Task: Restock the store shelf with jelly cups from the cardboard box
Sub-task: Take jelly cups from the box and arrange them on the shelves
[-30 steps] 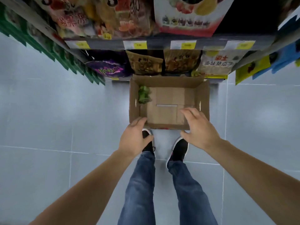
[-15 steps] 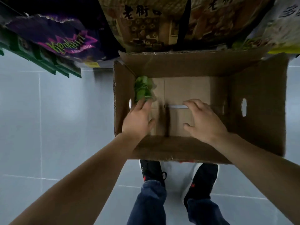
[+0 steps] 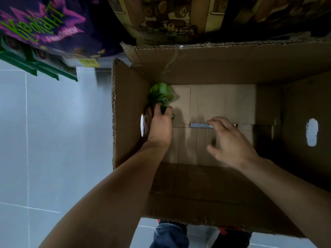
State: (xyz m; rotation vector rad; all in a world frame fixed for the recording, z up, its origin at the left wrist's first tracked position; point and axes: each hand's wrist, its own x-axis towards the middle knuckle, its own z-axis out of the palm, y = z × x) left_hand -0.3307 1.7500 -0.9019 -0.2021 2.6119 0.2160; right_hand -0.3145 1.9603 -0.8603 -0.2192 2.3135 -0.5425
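Left hand (image 3: 158, 126), a moment ago only reaching, now curled around green jelly cups (image 3: 162, 94) in far-left corner of cardboard box (image 3: 197, 192); pick-up apparently begun. Right hand (image 3: 231, 142) deeper in too, fingers loosely spread over bare floor, holding nothing. Purple snack bag (image 3: 41, 24) overhead. Likely last stock, lift to shelf next.

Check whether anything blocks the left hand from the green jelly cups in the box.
Nothing does: the left hand already grips the green jelly cups in the far left corner of the cardboard box. The right hand hovers apart, empty.
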